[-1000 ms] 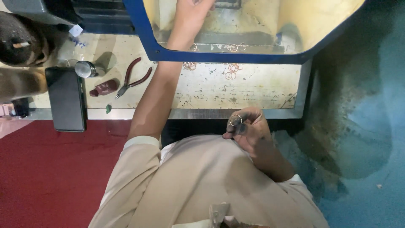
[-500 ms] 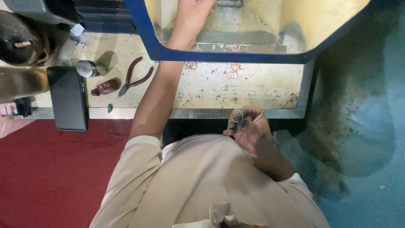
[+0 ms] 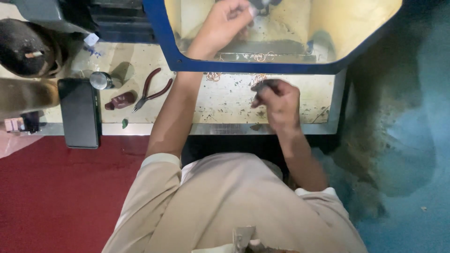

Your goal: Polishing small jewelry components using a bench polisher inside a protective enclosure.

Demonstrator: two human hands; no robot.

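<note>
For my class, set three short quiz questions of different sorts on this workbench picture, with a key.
1. True or false: the red-handled pliers lie on the pale speckled benchtop, in neither hand.
2. Which hand reaches in behind the blue-framed clear shield? A) left hand B) right hand
3. Fill in: the flat black phone lies to the ____ of the pliers in the picture.

Key: 1 true; 2 A; 3 left.
</note>
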